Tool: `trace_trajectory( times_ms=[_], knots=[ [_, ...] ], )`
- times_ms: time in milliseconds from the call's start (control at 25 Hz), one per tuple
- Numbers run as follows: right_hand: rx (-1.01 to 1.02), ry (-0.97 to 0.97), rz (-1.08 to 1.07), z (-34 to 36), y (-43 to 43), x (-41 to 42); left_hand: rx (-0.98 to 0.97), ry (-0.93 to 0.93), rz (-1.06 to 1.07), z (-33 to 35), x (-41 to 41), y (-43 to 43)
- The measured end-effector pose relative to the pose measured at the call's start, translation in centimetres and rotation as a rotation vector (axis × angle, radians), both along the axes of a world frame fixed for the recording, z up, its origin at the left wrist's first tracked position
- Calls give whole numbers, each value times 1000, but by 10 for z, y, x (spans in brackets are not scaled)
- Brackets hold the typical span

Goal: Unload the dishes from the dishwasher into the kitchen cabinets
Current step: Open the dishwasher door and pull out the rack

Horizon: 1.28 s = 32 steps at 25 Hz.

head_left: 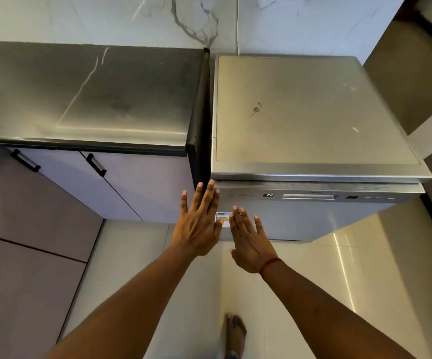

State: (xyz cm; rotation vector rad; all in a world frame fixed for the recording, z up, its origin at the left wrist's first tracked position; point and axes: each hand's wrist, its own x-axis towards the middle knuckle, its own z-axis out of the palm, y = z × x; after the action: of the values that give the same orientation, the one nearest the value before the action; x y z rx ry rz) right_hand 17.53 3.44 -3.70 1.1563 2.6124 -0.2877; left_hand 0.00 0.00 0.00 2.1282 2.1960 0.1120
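A silver freestanding dishwasher [313, 112] stands at the right, its door [313, 221] shut and a control strip with a lit display along the door's top edge. My left hand [198, 221] is stretched out flat with fingers apart, fingertips near the door's upper left corner. My right hand [249, 242] is also flat and empty, held in front of a coloured label on the door's left side. Lilac cabinet doors [131, 187] with black handles sit below the counter to the left. No dishes are in view.
A dark marble-look counter [87, 94] adjoins the dishwasher on the left, with a white marble wall behind. Taller brown cabinet panels stand at the far left and right. Pale glossy floor tiles lie below, and a bare foot [234, 332] is on them.
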Motion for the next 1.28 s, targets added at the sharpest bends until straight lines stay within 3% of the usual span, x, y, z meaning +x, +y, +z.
trace_trajectory(
  times_ms=[120, 400, 1280],
  knots=[
    [15, -19, -9, -12, 13, -10, -63, 100, -22, -8, -4, 13],
    [20, -22, -41, -31, 33, -25, -192, 102, 3, -26, -9, 28],
    [-11, 93, -127, -32, 41, -39, -174, 87, 1, -32, -11, 32]
  ],
)
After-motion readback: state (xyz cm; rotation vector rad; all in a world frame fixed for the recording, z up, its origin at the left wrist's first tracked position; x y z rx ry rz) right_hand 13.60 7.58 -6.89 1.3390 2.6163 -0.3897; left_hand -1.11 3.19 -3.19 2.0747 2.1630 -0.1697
